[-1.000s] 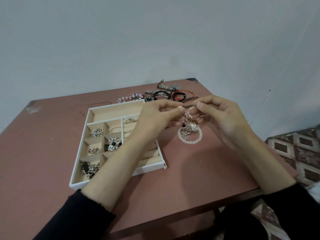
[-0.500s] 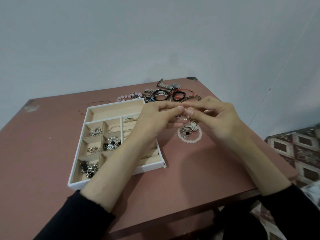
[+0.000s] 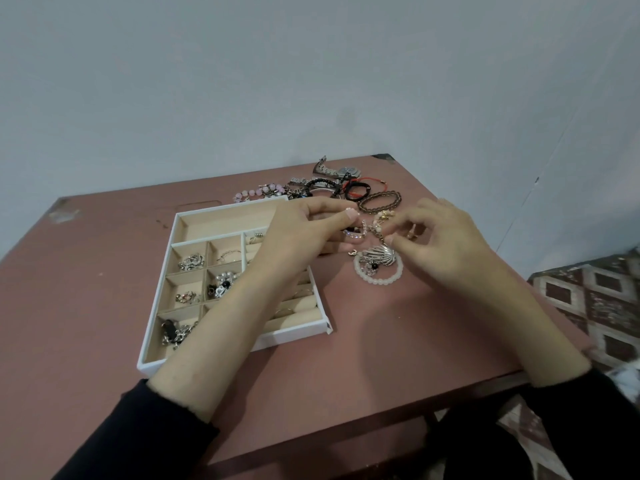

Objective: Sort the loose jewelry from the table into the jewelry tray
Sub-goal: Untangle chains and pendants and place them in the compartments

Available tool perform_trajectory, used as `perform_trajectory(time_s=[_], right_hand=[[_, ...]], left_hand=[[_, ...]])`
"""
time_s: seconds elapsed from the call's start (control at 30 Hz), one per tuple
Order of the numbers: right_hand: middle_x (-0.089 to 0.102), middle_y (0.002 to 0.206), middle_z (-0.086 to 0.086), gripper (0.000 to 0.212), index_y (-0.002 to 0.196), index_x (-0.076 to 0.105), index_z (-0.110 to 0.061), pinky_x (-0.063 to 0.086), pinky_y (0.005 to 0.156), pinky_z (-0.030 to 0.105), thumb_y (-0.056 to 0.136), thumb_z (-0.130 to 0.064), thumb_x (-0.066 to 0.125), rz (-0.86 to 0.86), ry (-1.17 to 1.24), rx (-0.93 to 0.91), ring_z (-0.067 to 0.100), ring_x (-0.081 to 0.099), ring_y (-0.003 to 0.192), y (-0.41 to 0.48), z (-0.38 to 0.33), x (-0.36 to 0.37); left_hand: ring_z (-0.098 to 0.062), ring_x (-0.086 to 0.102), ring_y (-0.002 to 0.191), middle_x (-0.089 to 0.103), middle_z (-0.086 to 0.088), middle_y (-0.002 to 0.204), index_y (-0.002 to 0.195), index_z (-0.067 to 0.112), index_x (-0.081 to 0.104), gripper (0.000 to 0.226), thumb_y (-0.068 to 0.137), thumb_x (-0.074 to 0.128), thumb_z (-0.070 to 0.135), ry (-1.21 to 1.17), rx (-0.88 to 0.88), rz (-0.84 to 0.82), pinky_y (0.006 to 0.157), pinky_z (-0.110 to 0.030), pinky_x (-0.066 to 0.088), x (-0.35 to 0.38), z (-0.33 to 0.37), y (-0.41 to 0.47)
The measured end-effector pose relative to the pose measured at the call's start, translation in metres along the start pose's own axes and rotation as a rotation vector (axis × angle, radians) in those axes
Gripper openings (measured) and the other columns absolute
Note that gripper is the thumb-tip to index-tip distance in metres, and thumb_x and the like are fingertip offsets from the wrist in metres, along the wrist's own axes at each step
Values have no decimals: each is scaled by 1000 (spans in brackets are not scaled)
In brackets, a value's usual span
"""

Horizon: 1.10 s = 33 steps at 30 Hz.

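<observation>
A: Near first?
B: Tray [image 3: 294,336] part filled. Just R of it on table [image 3: 346,368]: white bead bracelet [image 3: 379,279], shell brooch [image 3: 381,256] on top.
A: Hands?
B: L hand [image 3: 304,230] thumb+index pinch rhinestone hoop [image 3: 355,233], held off table. R hand [image 3: 446,244] fingers curled by bead charm [image 3: 381,218], grip can't tell.
A: Handling?
B: Prob light, stiff, snaggy; hold by rim. Far: bracelet pile [image 3: 332,188].

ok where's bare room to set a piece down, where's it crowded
Bare table runs from the jewelry tray to the near edge, and left of the tray. Its back compartment looks empty. Crowded: the bracelet pile behind the tray, and by the white bead bracelet, where the left hand pinches a sparkly piece beside the right hand.
</observation>
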State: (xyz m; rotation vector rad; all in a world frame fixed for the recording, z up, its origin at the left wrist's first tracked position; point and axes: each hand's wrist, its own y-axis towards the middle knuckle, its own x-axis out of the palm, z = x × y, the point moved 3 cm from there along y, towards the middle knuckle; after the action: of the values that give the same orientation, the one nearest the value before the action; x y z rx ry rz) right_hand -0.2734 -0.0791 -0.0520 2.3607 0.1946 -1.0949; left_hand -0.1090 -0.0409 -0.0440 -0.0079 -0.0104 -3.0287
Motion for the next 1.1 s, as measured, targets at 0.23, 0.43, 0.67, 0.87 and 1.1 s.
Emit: perform_trajectory(time_s=[0.23, 0.43, 0.67, 0.87, 1.1], right_hand=[[42, 75, -14, 22, 93, 65, -33, 44, 84, 38, 76, -45, 68, -339, -291, 10, 14, 43, 86, 10, -2, 4], [60, 75, -7, 12, 91, 72, -25, 48, 79, 37, 80, -23, 68, -238, -170, 75, 16, 56, 79, 10, -2, 2], [66, 80, 0, 13, 87, 74, -19, 43, 69, 20, 84, -11, 65, -49, 130, 138, 14, 59, 75, 13, -11, -6], [69, 75, -4, 14, 79, 72, -27, 43, 62, 12, 81, -14, 69, -3, 295, 108, 2, 56, 64, 19, -35, 2], [70, 75, 5, 14, 79, 72, -23, 57, 66, 31, 79, -10, 71, -95, 422, 68, 13, 65, 67, 28, -77, 37]], left_hand=[[-11, 68, 61, 70, -7, 81, 98, 4, 66, 13, 86, 61, 6, 0, 11, -2, 60, -18, 56, -4, 2, -2], [-14, 70, 64, 70, -9, 85, 100, 3, 65, 15, 86, 61, 7, 0, 27, 20, 61, -18, 56, -12, 4, -5], [-17, 65, 67, 71, -13, 86, 94, 8, 68, 10, 86, 63, 8, 59, 88, 96, 62, -20, 56, -42, 10, -13], [-9, 67, 61, 70, -7, 84, 98, 8, 68, 14, 84, 64, 9, 169, 167, 248, 58, -17, 56, -92, 20, -28], [-3, 63, 54, 67, -3, 77, 100, 8, 68, 17, 83, 65, 10, 227, 237, 455, 54, -13, 51, -146, 9, -44]])
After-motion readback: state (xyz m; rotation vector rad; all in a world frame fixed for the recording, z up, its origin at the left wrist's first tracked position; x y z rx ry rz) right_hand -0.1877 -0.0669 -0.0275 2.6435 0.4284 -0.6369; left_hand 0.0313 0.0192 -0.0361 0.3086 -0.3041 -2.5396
